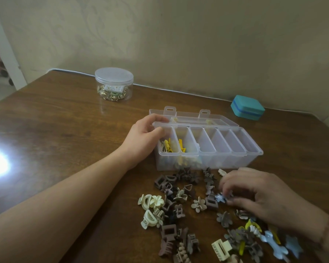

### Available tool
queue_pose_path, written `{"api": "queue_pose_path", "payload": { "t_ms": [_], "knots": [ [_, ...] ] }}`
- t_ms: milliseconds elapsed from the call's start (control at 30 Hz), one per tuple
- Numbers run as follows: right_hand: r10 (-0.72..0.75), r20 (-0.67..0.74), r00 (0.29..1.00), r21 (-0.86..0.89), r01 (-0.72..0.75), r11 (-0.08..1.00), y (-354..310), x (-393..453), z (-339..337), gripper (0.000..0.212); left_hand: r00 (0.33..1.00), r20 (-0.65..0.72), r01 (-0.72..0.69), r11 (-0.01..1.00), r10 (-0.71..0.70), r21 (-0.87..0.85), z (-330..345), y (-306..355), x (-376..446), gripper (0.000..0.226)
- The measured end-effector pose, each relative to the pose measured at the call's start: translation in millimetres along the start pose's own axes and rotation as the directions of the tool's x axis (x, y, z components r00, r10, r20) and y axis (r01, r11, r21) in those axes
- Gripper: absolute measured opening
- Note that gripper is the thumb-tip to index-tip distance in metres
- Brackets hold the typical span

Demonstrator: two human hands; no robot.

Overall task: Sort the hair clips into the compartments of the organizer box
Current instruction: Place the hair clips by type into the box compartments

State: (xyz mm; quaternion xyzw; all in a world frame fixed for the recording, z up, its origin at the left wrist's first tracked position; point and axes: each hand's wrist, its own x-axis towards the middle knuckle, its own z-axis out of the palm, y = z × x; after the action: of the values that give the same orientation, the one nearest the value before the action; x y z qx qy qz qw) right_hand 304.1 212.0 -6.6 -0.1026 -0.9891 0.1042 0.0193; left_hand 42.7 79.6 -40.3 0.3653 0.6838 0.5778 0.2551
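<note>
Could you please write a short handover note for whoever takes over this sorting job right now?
Left hand grips the left end of the clear organizer box, steadying it.
Right hand is pinching a small blue clip in the pile of clips in front of the box.
Done: yellow clips sit in the two leftmost compartments.
Left: the other four compartments look empty; most clips are still on the table.

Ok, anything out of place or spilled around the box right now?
Nothing stands out. The organizer box sits level, lid open, yellow clips in its two leftmost compartments. The unsorted clips lie in front of it on the table, none off the edge.
</note>
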Motion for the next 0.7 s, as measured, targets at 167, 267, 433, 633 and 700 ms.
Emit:
{"api": "queue_pose_path", "payload": {
  "t_ms": [167, 267, 433, 633, 700],
  "knots": [
    [0.038, -0.074, 0.997, 0.293, -0.015, 0.956, -8, 4, -22, 0.034, 1.0, -0.007, 0.001, 1.0, -0.001, -0.007, 0, -1, 2, 0.057],
    [0.172, -0.296, 0.94, 0.432, -0.029, 0.901, -20, 25, -36, 0.018, 1.0, -0.003, 0.002, 1.0, -0.002, -0.017, 0, -2, 2, 0.055],
    [0.309, -0.45, 0.838, 0.344, -0.157, 0.926, -30, 76, -24, 0.015, 1.0, -0.015, 0.001, 1.0, -0.002, -0.012, -1, -4, 2, 0.048],
    [0.236, -0.494, 0.837, 0.194, -0.159, 0.968, -27, 63, -21, 0.019, 1.0, -0.016, -0.003, 1.0, 0.003, 0.005, -1, -4, 2, 0.042],
    [0.193, -0.478, 0.857, 0.174, -0.123, 0.977, -26, 43, -29, 0.013, 1.0, -0.009, -0.002, 1.0, 0.002, -0.002, -1, -3, 2, 0.043]
  ]
}}
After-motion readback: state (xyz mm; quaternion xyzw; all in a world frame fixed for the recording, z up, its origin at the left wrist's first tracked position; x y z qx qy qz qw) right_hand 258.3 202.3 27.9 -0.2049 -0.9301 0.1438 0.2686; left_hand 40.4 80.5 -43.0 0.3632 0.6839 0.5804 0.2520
